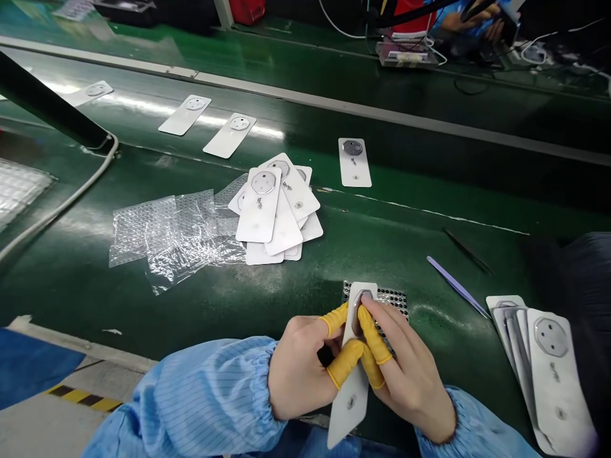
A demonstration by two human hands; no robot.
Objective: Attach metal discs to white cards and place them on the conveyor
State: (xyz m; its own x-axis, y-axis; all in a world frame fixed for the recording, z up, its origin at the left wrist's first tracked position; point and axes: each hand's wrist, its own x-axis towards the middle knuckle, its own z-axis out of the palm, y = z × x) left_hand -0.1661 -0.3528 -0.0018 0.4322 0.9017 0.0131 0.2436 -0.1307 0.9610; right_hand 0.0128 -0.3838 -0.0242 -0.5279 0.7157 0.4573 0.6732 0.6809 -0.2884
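From where I stand, both hands have their fingers closed on one white phone back panel [352,389], tipped up on edge between them. Its long axis runs away from the wearer: the emblem end juts out nearer the body than the fingertips, and the end with the octagonal camera ring [356,318] lies at the fingertips. The left hand [303,369] pinches the left edge in yellow finger cots [346,364]; the right hand [410,369] is nearer the ring, one bare fingertip against it. A black-dotted sheet [395,298] lies just beyond the right fingers.
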